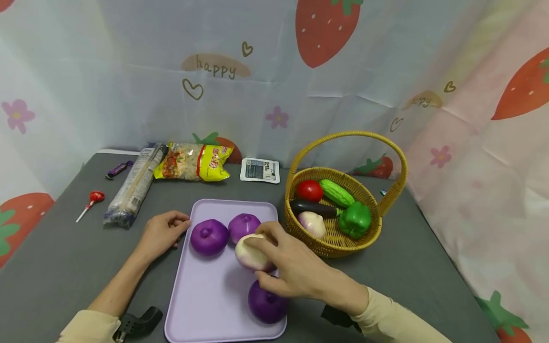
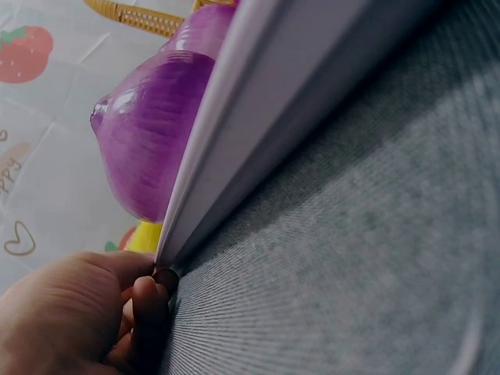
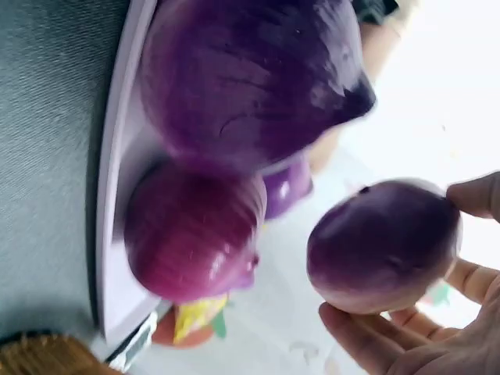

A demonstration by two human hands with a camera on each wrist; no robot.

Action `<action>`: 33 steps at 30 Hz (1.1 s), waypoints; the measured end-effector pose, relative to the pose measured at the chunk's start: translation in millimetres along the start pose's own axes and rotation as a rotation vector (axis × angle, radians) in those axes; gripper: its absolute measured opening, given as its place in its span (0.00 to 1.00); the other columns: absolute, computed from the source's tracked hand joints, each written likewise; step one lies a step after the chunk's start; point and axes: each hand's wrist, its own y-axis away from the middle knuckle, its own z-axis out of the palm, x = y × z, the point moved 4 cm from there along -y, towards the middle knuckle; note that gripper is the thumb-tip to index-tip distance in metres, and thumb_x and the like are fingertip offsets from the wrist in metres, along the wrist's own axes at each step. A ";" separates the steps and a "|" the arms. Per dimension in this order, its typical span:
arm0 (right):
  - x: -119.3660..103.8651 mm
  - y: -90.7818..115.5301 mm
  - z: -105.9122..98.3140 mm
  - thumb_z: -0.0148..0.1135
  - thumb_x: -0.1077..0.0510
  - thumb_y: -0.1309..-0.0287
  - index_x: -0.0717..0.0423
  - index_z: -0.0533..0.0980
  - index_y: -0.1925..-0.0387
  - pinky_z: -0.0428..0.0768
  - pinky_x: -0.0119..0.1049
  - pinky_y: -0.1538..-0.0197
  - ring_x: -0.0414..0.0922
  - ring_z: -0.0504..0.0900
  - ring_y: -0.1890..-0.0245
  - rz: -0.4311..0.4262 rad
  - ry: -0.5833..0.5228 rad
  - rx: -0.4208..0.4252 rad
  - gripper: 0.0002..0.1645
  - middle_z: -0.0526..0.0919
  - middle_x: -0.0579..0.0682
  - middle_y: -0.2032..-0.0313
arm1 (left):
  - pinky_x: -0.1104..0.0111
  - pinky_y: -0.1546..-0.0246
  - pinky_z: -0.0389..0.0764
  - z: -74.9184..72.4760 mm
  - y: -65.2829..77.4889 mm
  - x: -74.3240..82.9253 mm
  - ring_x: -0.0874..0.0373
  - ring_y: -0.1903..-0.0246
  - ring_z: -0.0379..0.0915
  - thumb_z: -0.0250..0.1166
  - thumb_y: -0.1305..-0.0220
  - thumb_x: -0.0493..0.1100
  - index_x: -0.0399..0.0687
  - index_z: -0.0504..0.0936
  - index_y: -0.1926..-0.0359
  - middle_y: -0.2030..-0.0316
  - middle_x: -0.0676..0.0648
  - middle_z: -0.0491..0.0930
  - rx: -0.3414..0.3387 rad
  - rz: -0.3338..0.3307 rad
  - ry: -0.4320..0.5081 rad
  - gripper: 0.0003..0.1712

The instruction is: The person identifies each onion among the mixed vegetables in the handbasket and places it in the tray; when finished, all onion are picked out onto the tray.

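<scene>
My right hand [image 1: 300, 267] holds a white-and-purple turnip [image 1: 250, 255] between thumb and fingers, above the right side of a lilac tray [image 1: 214, 305]. Seen from the right wrist, the turnip [image 3: 383, 242] is apart from the onions. Three purple onions stand on the tray: one at the upper left [image 1: 208, 237], another onion [image 1: 243, 226] at the upper middle, partly hidden, and a darker onion [image 1: 268, 302] at the lower right. At the tray's left edge, my left hand [image 1: 160, 236] pinches the rim; the left wrist view shows its fingertips at the rim.
Right of the tray stands a wicker basket [image 1: 373, 243] with a tomato, cucumber, eggplant, green pepper and another turnip [image 1: 313, 224]. Behind lie a yellow food bag [image 1: 193, 162], a long pack [image 1: 136, 186], a white packet [image 1: 259, 170], a lollipop [image 1: 95, 196] and a purple candy [image 1: 118, 169].
</scene>
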 end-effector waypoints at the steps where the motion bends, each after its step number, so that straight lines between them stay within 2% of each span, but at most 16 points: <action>1: -2.9 -4.1 4.0 0.66 0.50 0.51 0.46 0.72 0.42 0.80 0.28 0.57 0.40 0.77 0.60 -0.033 0.009 -0.015 0.32 0.71 0.51 0.45 | 0.70 0.81 0.80 0.0 0.3 -0.5 0.64 0.84 0.74 0.62 0.33 0.44 0.39 0.83 0.54 0.72 0.44 0.83 -0.001 -0.001 -0.002 0.14; 3: -8.8 -12.2 10.7 0.68 0.51 0.54 0.47 0.73 0.45 0.81 0.30 0.53 0.41 0.78 0.58 -0.101 0.044 -0.048 0.31 0.72 0.51 0.46 | 0.70 0.81 0.80 0.0 0.7 -1.0 0.64 0.84 0.74 0.62 0.33 0.45 0.39 0.83 0.54 0.72 0.44 0.82 0.000 -0.005 -0.005 0.14; 6: -15.4 -22.2 19.7 0.70 0.49 0.54 0.46 0.74 0.47 0.79 0.32 0.46 0.42 0.77 0.51 -0.187 0.122 -0.100 0.29 0.75 0.48 0.46 | 0.71 0.80 0.80 0.5 0.9 -1.3 0.64 0.84 0.74 0.62 0.33 0.45 0.39 0.83 0.54 0.73 0.45 0.82 0.001 -0.010 -0.008 0.14; 10: -19.5 -32.4 28.7 0.71 0.45 0.52 0.44 0.75 0.48 0.76 0.35 0.41 0.43 0.75 0.45 -0.248 0.235 -0.153 0.28 0.77 0.45 0.46 | 0.71 0.80 0.80 1.0 1.0 -0.8 0.64 0.84 0.74 0.62 0.33 0.45 0.39 0.83 0.54 0.73 0.45 0.82 0.001 -0.015 -0.009 0.14; 13: -18.7 -37.2 34.5 0.71 0.45 0.51 0.44 0.74 0.51 0.76 0.34 0.41 0.43 0.75 0.45 -0.255 0.275 -0.182 0.25 0.77 0.44 0.46 | 0.71 0.80 0.80 1.6 1.0 -0.4 0.65 0.84 0.74 0.62 0.33 0.45 0.39 0.83 0.54 0.73 0.45 0.82 -0.003 -0.014 -0.006 0.14; 20: -14.3 -40.4 46.8 0.70 0.47 0.48 0.45 0.75 0.61 0.79 0.32 0.46 0.43 0.76 0.47 -0.264 0.284 -0.231 0.15 0.77 0.45 0.46 | 0.71 0.80 0.80 0.6 1.6 -0.5 0.65 0.83 0.74 0.62 0.32 0.45 0.39 0.83 0.54 0.73 0.44 0.82 0.000 -0.016 -0.005 0.14; 26: -15.3 -36.9 52.9 0.67 0.50 0.45 0.44 0.76 0.63 0.79 0.31 0.46 0.42 0.77 0.48 -0.295 0.314 -0.239 0.10 0.79 0.45 0.46 | 0.71 0.81 0.80 0.2 1.2 -0.4 0.64 0.84 0.74 0.62 0.32 0.46 0.39 0.83 0.54 0.72 0.44 0.83 0.002 -0.010 -0.010 0.14; 30: -16.4 -36.5 52.7 0.64 0.54 0.42 0.44 0.76 0.63 0.79 0.31 0.47 0.42 0.78 0.49 -0.287 0.319 -0.220 0.05 0.79 0.46 0.46 | 0.71 0.81 0.80 0.1 0.9 -0.6 0.64 0.84 0.74 0.62 0.32 0.46 0.40 0.83 0.54 0.72 0.44 0.83 0.005 -0.012 -0.020 0.15; 33: -16.4 -36.0 53.2 0.62 0.56 0.40 0.44 0.76 0.61 0.80 0.31 0.49 0.42 0.78 0.49 -0.269 0.326 -0.237 0.05 0.79 0.46 0.46 | 0.71 0.81 0.80 0.6 0.9 -0.7 0.64 0.84 0.74 0.62 0.32 0.46 0.40 0.83 0.54 0.72 0.44 0.83 0.003 -0.011 -0.021 0.15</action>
